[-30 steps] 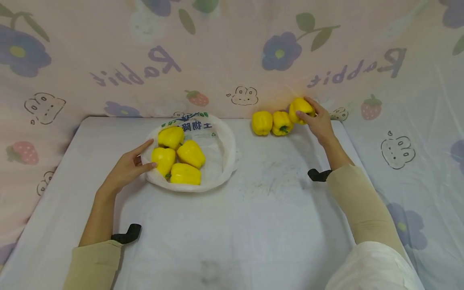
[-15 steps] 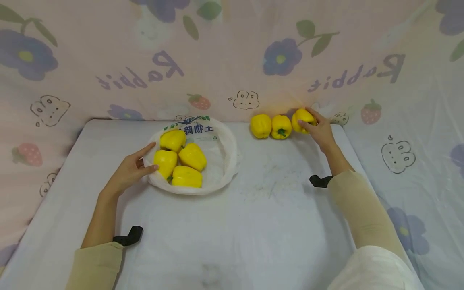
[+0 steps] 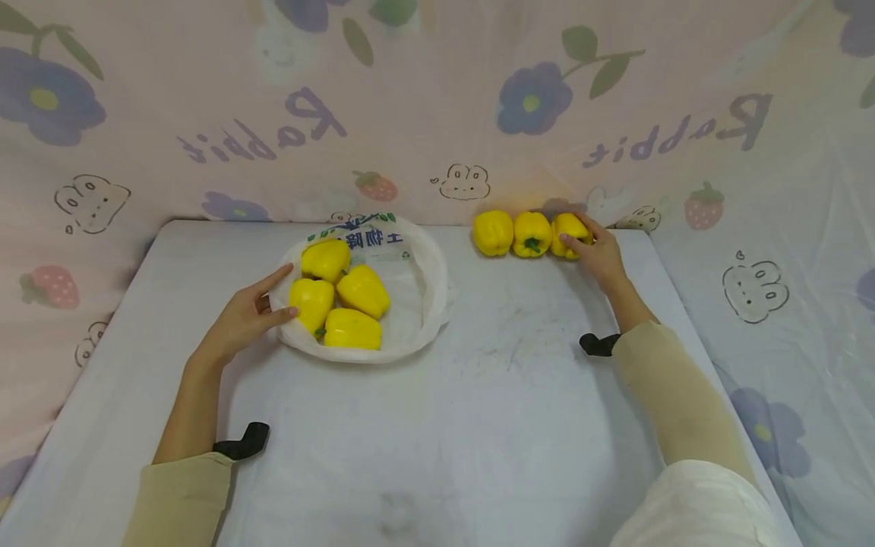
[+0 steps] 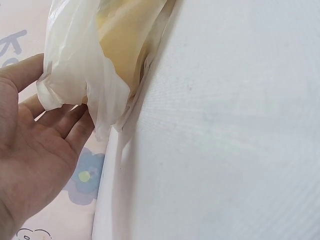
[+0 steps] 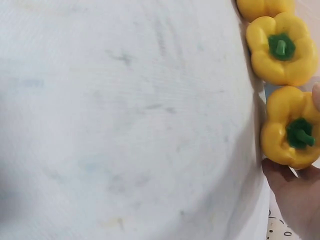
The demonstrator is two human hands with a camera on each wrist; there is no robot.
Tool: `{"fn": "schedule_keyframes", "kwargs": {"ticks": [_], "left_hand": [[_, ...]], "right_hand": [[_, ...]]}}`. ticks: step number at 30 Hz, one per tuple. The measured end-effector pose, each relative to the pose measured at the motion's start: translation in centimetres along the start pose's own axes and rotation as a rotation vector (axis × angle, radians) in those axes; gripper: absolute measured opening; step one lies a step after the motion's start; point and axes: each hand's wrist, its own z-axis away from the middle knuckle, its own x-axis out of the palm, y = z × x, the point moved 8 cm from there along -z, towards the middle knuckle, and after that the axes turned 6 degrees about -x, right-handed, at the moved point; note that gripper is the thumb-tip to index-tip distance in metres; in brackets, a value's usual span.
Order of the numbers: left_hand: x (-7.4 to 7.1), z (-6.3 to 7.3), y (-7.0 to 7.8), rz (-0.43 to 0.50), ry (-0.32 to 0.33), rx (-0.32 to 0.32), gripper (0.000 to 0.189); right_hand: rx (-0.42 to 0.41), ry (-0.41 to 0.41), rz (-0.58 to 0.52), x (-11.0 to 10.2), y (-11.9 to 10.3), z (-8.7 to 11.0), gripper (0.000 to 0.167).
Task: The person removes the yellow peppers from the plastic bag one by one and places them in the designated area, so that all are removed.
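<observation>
A white plastic bag (image 3: 437,292) with a rolled-down rim stands mouth up on the table, with several yellow bell peppers (image 3: 362,292) in it. My left hand (image 3: 235,323) holds the bag's left side, thumb over the rim; in the left wrist view some fingertips are hidden by the plastic (image 4: 75,60). At the table's back edge my right hand (image 3: 604,254) grips the rightmost yellow bell pepper (image 3: 567,234) between thumb and fingers. That pepper's green stem (image 5: 302,135) faces the right wrist camera. Beside it stand a middle pepper (image 3: 532,232) and a left pepper (image 3: 492,233), all in a row.
A white cloth covers the table (image 3: 424,441), with dark smudges in front of the pepper row. Behind it hangs a printed curtain (image 3: 424,99) with flowers and rabbits. Black wrist mounts (image 3: 242,442) stick out from both forearms.
My right hand has lowered the rightmost pepper from above the table to the row's right end, close beside the middle pepper. My left hand stays at the bag.
</observation>
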Motion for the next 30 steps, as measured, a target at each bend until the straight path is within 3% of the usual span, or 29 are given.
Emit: {"fn": "schedule_keyframes", "kwargs": {"ticks": [15,19,25,30], "left_hand": [[0.1,0.0,0.1,-0.007,0.002,0.013,0.079],[0.1,-0.1,0.3,-0.029,0.006,0.009,0.080],[0.0,-0.2,0.1,-0.037,0.001,-0.004,0.081],[0.0,-0.1,0.0,-0.024,-0.005,-0.006,0.081]], "right_hand": [[-0.006,0.069,-0.035,0.4,0.1,0.3,0.075],[-0.006,0.114,0.001,0.0,-0.3,0.2,0.072],[-0.076,0.204,0.046,-0.1,-1.9,0.7,0.064],[-0.162,0.260,-0.015,0.1,-3.6,1.1,0.058]]}}
